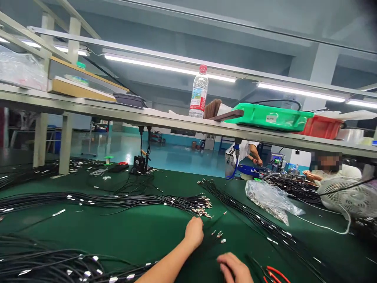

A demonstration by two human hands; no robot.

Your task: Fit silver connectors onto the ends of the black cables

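My left hand point(194, 232) is closed just below the metal-tipped end of a bundle of black cables point(138, 200) on the green table point(147, 236); what it holds, if anything, is too small to make out. Lower right, my right hand point(234, 267) hovers near the table with its fingers bent and a gap between thumb and fingers, holding nothing visible. Between and above the hands lie a few loose cable ends point(219, 235) with metal connectors. Red-handled pliers point(275, 274) are at the right of my right hand.
Another cable bundle point(259, 220) runs diagonally at right, beside a clear plastic bag point(271, 198) of parts. More cables point(59, 261) fill the lower left. A white fan point(347, 194) stands far right. Overhead, a shelf point(165, 121) bears a bottle point(199, 94) and green bin point(271, 117). Two people work beyond.
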